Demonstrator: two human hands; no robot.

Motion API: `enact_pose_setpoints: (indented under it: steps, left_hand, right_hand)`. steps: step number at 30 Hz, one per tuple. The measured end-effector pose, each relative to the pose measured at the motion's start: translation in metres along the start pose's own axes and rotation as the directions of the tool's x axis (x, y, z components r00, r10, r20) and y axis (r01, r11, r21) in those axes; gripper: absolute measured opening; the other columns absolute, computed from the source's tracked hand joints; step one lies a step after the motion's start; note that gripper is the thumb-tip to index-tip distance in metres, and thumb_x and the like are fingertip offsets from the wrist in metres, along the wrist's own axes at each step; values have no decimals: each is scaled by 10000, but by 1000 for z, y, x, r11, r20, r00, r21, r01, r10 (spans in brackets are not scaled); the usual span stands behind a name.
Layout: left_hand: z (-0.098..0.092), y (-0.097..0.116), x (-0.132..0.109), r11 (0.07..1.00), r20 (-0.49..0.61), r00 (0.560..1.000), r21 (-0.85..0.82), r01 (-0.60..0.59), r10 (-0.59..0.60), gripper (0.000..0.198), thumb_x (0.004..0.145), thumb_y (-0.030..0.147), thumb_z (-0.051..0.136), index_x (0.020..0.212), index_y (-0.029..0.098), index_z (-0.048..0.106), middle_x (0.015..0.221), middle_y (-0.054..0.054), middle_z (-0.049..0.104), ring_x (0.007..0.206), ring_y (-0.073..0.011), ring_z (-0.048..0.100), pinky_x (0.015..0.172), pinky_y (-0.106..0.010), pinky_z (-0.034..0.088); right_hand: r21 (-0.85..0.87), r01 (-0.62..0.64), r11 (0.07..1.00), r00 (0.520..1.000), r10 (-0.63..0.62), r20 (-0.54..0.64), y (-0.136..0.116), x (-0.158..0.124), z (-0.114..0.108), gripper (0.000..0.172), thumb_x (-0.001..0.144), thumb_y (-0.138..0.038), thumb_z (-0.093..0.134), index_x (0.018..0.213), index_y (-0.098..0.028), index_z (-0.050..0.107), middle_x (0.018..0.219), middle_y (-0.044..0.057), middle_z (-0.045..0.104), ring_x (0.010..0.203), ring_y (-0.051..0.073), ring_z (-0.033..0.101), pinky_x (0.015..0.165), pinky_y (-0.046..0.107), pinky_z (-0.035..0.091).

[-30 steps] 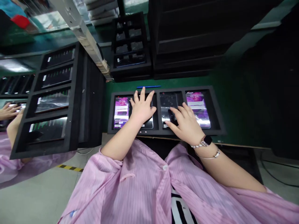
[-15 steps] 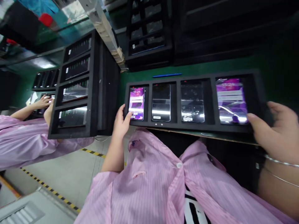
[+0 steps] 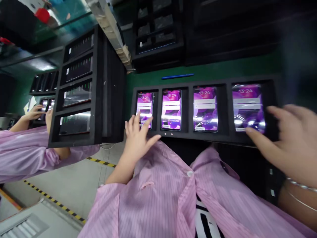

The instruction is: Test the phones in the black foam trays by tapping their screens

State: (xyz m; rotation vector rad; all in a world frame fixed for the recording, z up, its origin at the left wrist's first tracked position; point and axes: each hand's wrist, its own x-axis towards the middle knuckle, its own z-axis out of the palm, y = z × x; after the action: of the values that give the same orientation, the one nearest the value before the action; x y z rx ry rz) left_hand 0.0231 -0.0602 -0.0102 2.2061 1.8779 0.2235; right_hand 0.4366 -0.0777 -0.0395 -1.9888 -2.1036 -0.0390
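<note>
Now the middle phones (image 3: 171,114), formerly dark, are glowing, so all four in the tray (image 3: 191,110) are showing 13:24; our left hand (image 3: 136,140) and right hand (image 3: 293,145) are spreading over its ends, gripping nothing.

A green table (image 3: 210,67) stretches left to right, with a pale post (image 3: 109,29) at far left. Black-and-yellow tape (image 3: 53,200) crosses the grey floor (image 3: 71,178); a pale slatted panel (image 3: 58,222) sits near left.
</note>
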Motion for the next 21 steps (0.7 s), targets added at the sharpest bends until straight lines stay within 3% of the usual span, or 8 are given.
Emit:
enact_pose_setpoints:
  steps: [2,5,9,13,15,17,19,21]
  left_hand:
    - [0,23,0,991,64,993,84,-106,101,724,902,700,678,1518,336,565,1706,-161,332,1538,-471,341,1247,-778,163]
    - [3,44,6,980,136,984,146,-138,118,717,879,729,676,1487,355,607,1679,-158,380,1466,-498,426,1220,-812,182]
    - [9,45,34,981,166,982,156,-117,90,697,895,740,644,1475,355,617,1698,-139,358,1473,-511,411,1218,-818,179]
    - [10,35,80,995,111,993,83,-53,44,700,903,707,673,1489,332,600,1733,-138,289,1557,-517,290,1233,-823,92]
    - [3,31,97,1000,-22,1000,15,-3,4,771,872,671,743,1521,295,564,1755,-146,224,1608,-527,141,1247,-806,53]
    - [-9,29,102,997,-201,979,-75,-11,-4,855,842,659,786,1561,292,505,1768,-120,175,1631,-505,4,1271,-770,35]
    - [-24,29,95,987,-351,936,-145,-70,15,879,843,679,771,1581,320,459,1772,-66,152,1639,-469,-68,1293,-731,29]
    - [-36,31,81,977,-436,899,-177,-122,33,863,853,699,743,1577,335,448,1765,-29,147,1638,-454,-107,1303,-712,29]
  right_hand:
    - [108,104,989,991,-112,76,-31,5,-7,748,1026,-679,306,1442,-138,611,1434,299,509,1389,478,520,1112,679,469]
    - [99,195,976,962,-210,174,-58,8,-3,715,1025,-693,291,1335,-201,710,1457,274,470,1344,499,536,1053,754,459]
    - [11,144,990,958,-142,248,-61,26,11,696,1009,-732,312,1346,-267,706,1525,232,443,1373,528,490,1062,817,392]
    - [35,-31,999,954,19,301,-56,70,23,624,993,-704,465,1426,-297,654,1633,213,358,1462,553,393,1130,849,246]
    - [85,-128,988,966,105,236,-54,86,24,635,962,-651,582,1452,-250,634,1674,245,291,1515,580,293,1140,842,216]
    - [159,-111,981,993,105,50,-53,91,18,658,945,-598,632,1477,-213,596,1687,256,265,1558,561,214,1165,810,221]
    - [215,31,976,982,11,-190,-55,86,6,658,954,-587,614,1496,-220,547,1664,232,326,1575,503,229,1193,771,239]
    - [244,196,950,935,-106,-340,-59,77,-9,617,965,-568,597,1489,-252,517,1599,193,439,1551,446,328,1211,750,248]
